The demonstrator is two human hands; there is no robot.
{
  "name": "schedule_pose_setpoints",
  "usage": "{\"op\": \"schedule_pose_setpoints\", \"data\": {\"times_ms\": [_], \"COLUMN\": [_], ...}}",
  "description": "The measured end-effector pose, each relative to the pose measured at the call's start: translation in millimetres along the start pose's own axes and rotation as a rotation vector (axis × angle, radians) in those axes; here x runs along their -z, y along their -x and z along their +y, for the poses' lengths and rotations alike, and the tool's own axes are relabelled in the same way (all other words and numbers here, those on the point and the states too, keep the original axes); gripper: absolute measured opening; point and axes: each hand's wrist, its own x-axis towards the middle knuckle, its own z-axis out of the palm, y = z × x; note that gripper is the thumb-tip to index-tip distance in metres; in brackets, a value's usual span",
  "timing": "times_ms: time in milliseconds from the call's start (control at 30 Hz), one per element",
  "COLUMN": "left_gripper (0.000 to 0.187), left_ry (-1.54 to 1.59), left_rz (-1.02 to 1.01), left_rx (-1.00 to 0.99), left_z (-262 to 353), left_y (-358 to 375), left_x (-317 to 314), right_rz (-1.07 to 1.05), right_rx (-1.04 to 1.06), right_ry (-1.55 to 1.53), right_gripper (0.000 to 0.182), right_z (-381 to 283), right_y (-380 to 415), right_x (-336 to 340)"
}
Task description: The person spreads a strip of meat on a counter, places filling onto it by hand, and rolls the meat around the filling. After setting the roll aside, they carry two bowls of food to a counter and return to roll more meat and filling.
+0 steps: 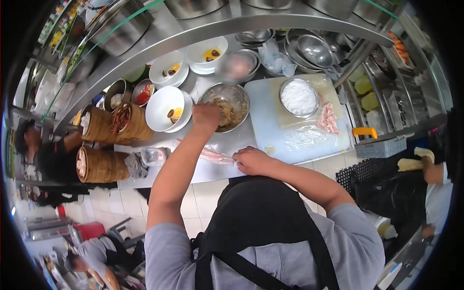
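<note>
My left hand point(206, 117) reaches over the rim of a metal bowl point(245, 115), its fingers curled and partly hidden at the brown, wet mixture point(231, 112) inside. On the steel counter point(183, 176), my right hand point(253, 161) has its fingers closed at the right end of a long, pale pink strip of raw meat point(216, 156). To the right, a white cutting board point(270, 130) bears a metal bowl of white powder point(299, 98) and a small pile of raw meat strips point(328, 118).
White bowls point(155, 108) holding egg yolk stand left of the mixing bowl. Stacked bamboo steamers point(108, 166) are farther left. A steel shelf point(217, 25) with pots spans above. An orange handle point(364, 132) juts beside the board. Other people point(99, 256) are at both sides.
</note>
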Motion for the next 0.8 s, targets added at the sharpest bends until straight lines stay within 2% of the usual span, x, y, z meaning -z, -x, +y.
{"op": "schedule_pose_setpoints", "data": {"times_ms": [33, 100, 133, 200, 233, 300, 333, 400, 433, 500, 533, 600, 633, 700, 800], "left_gripper": [0.021, 0.018, 0.018, 0.017, 0.017, 0.019, 0.019, 0.019, 0.019, 0.018, 0.018, 0.017, 0.017, 0.020, 0.025], "left_ry": [-0.004, -0.038, -0.043, 0.342, 0.338, 0.883, 0.881, 1.163, 1.164, 0.884, 0.888, 0.474, 0.474, 0.266, 0.294], "left_rz": [-0.018, 0.163, 0.149, 0.153, 0.155, 0.113, 0.118, 0.065, 0.067, 0.321, 0.317, 0.474, 0.483, 0.090, 0.104], "left_rx": [0.019, -0.033, -0.025, -0.038, -0.040, -0.046, -0.052, -0.011, -0.017, 0.004, -0.001, -0.164, -0.169, -0.066, -0.023], "left_z": [-3, -11, -19, -31, -37, -48, -50, -52, -51, -43, -37, -22, -12, 7, 12], "left_y": [-1, -3, -2, 6, 9, 12, 12, 13, 14, 17, 21, 24, 23, 23, 9], "left_x": [-10, -22, -28, -13, -7, -2, -1, -3, -5, -7, -9, -11, -9, -9, -18], "right_rz": [-0.001, -0.018, -0.020, -0.026, -0.028, -0.015, -0.007, 0.016, 0.037, 0.044, 0.046, 0.045, 0.043, 0.046, 0.024], "right_rx": [0.019, 0.043, 0.043, 0.051, 0.052, 0.050, 0.050, 0.040, 0.033, 0.016, 0.001, -0.004, -0.001, 0.004, 0.004], "right_ry": [-0.002, -0.018, -0.025, -0.033, -0.025, -0.026, -0.029, -0.025, -0.024, -0.014, -0.009, -0.010, -0.009, -0.007, 0.006], "right_gripper": [0.019, 0.018, 0.018, 0.018, 0.017, 0.017, 0.017, 0.016, 0.015, 0.015, 0.014, 0.014, 0.014, 0.014, 0.018], "right_z": [2, 4, 4, 5, 6, 6, 6, 6, 5, 3, 1, -1, 0, 0, 2], "right_y": [0, 1, 1, 2, 1, 2, 2, 2, 2, 1, 2, 4, 3, 4, 1], "right_x": [1, 4, 3, 2, 4, 2, 1, -1, -2, -1, -2, -3, -1, 0, 0]}}
